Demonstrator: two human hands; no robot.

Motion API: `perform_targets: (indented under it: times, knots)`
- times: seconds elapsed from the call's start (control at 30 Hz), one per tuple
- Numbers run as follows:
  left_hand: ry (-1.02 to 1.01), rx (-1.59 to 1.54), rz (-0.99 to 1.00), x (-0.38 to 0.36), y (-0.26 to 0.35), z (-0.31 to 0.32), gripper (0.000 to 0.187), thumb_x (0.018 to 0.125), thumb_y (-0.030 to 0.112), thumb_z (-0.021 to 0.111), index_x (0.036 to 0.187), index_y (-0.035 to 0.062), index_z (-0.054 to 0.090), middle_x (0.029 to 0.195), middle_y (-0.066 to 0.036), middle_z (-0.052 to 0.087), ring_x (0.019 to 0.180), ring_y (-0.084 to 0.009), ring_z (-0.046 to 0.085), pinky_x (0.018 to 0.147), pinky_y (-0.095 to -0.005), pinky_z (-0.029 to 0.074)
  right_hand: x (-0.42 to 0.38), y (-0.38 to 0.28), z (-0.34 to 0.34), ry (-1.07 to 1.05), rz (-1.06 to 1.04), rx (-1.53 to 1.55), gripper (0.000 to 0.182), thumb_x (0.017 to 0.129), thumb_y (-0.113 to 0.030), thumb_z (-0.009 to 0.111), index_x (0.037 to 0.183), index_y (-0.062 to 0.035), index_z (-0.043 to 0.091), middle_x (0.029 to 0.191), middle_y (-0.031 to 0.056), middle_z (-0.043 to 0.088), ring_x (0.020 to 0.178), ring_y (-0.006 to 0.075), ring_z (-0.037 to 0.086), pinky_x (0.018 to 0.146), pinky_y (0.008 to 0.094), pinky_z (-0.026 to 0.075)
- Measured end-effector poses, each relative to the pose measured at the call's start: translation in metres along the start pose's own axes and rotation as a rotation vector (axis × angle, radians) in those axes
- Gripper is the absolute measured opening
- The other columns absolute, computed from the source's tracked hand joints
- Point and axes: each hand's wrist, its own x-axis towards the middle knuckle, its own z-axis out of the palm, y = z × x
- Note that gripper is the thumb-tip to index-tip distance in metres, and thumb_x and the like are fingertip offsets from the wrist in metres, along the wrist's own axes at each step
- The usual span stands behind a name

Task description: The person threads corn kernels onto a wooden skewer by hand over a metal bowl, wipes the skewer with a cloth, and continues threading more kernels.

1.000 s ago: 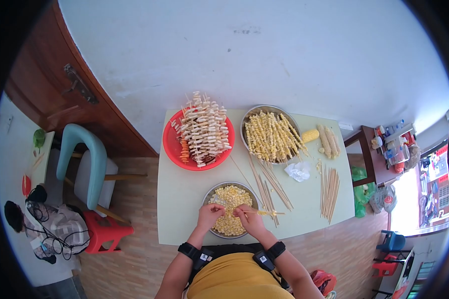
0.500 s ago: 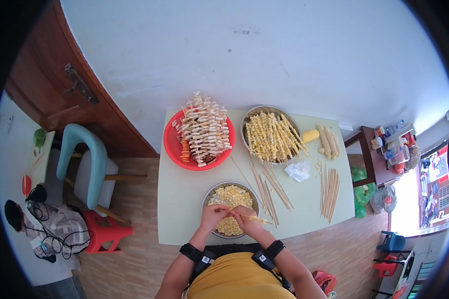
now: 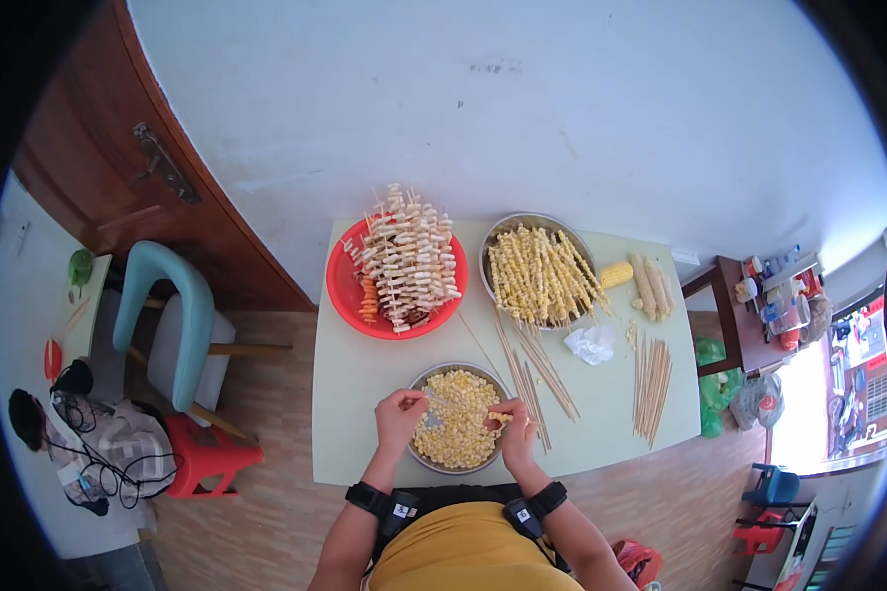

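A steel bowl (image 3: 417,448) of loose corn kernels (image 3: 460,414) stands at the table's near edge, between my hands. My right hand (image 3: 518,435) is closed at the bowl's right rim. It grips a corn skewer (image 3: 501,419); the kernels on it show at my fingertips, and most of the stick is hidden or too thin to see. My left hand (image 3: 400,416) is over the bowl's left rim with thumb and fingers pinched together. Whatever is between those fingertips is too small to make out.
A red basin (image 3: 337,305) of sliced skewers stands at the back left, beside a steel bowl of finished corn skewers (image 3: 537,271). Right of these lie a corn cob (image 3: 616,274), pale bare cobs (image 3: 650,286), crumpled tissue (image 3: 590,344) and bamboo sticks (image 3: 650,392). A chair (image 3: 182,325) stands left.
My hands have moved apart, left hand to the left and upward, right hand to the right with the corn skewer. The skewer no longer spans between them. The view has shifted slightly.
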Motion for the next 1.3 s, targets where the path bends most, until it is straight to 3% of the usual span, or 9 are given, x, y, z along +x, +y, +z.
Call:
perform_targets:
  times: [0.13,0.33,0.47,0.63,0.73,0.9,1.13,1.23,1.3]
  knots:
    - [-0.146,-0.133,-0.067,-0.009,0.013,0.014,0.012,0.072,0.005,0.060,0.082,-0.0027,0.062,0.070,-0.007,0.063,0.066,-0.0102,0.060,0.060,-0.0200,0.047,0.003,-0.003,0.007,0.053,0.003,0.115,0.042,0.093,-0.029,0.029,0.079,0.0025,0.053,0.081,0.0085,0.053,0.077,0.0143,0.052,0.058,0.0246,0.045]
    - [-0.422,-0.210,-0.098,-0.026,0.046,0.045,0.015,0.078,0.001,0.056,0.092,-0.0049,0.059,0.080,-0.011,0.062,0.072,-0.0151,0.061,0.067,-0.0226,0.048,0.013,0.012,0.016,0.046,-0.247,-0.185,0.042,0.093,-0.032,0.022,0.081,-0.0025,0.049,0.084,0.0084,0.051,0.080,0.0145,0.048,0.065,0.0258,0.041]
    - [-0.456,-0.299,-0.164,-0.017,0.043,0.040,0.015,0.078,0.001,0.055,0.092,-0.0047,0.059,0.080,-0.011,0.062,0.072,-0.0155,0.061,0.067,-0.0233,0.049,0.010,0.000,0.013,0.128,0.042,0.041,0.042,0.093,-0.032,0.028,0.081,-0.0009,0.055,0.082,0.0084,0.056,0.069,0.0128,0.054,0.057,0.0236,0.042]
    - [-0.129,0.184,0.013,0.005,-0.006,0.013,0.012,0.075,0.010,0.059,0.084,0.0046,0.063,0.076,-0.008,0.063,0.065,-0.0145,0.061,0.062,-0.0234,0.047,0.015,-0.023,-0.008,0.118,0.173,-0.015,0.041,0.092,-0.032,0.034,0.080,-0.0003,0.057,0.069,0.0049,0.057,0.053,0.0115,0.056,0.048,0.0220,0.041]
    - [-0.231,0.579,0.055,0.006,-0.021,0.005,0.011,0.069,0.012,0.060,0.080,0.0113,0.063,0.077,-0.007,0.062,0.065,-0.0185,0.060,0.062,-0.0296,0.047,0.016,-0.034,-0.008,0.154,0.108,-0.137,0.037,0.089,-0.032,0.043,0.074,-0.0019,0.058,0.058,0.0050,0.056,0.049,0.0145,0.056,0.043,0.0261,0.040]
    - [-0.375,0.892,0.143,0.003,-0.026,0.012,0.011,0.064,0.011,0.059,0.074,0.0142,0.062,0.074,-0.006,0.059,0.071,-0.0228,0.058,0.062,-0.0354,0.047,0.015,-0.043,0.007,0.013,-0.183,-0.770,0.025,0.081,-0.028,0.054,0.068,-0.0070,0.058,0.051,0.0104,0.055,0.045,0.0250,0.055,0.043,0.0346,0.040]
    - [-0.433,0.861,0.209,-0.004,-0.031,0.015,0.005,0.063,0.010,0.059,0.067,0.0111,0.057,0.072,-0.007,0.057,0.073,-0.0242,0.057,0.063,-0.0359,0.046,0.014,-0.040,0.024,-0.242,-0.139,-0.849,0.024,0.078,-0.029,0.057,0.069,-0.0070,0.057,0.051,0.0114,0.054,0.048,0.0278,0.055,0.044,0.0350,0.042]
    - [-0.416,0.836,0.215,-0.003,-0.036,0.012,0.007,0.063,0.008,0.059,0.069,0.0101,0.059,0.069,-0.008,0.058,0.069,-0.0248,0.057,0.062,-0.0355,0.046,0.009,0.008,0.017,-0.426,-0.139,-0.968,0.021,0.078,-0.024,0.059,0.073,-0.0034,0.057,0.053,0.0100,0.053,0.048,0.0218,0.055,0.047,0.0301,0.042]
    - [-0.399,0.744,0.189,-0.003,-0.034,0.009,0.007,0.064,0.008,0.060,0.071,0.0096,0.060,0.068,-0.007,0.059,0.067,-0.0234,0.058,0.060,-0.0335,0.047,0.004,0.025,0.015,-0.466,-0.098,-0.655,0.017,0.080,-0.018,0.056,0.079,-0.0018,0.055,0.063,0.0091,0.057,0.059,0.0163,0.059,0.053,0.0272,0.045]
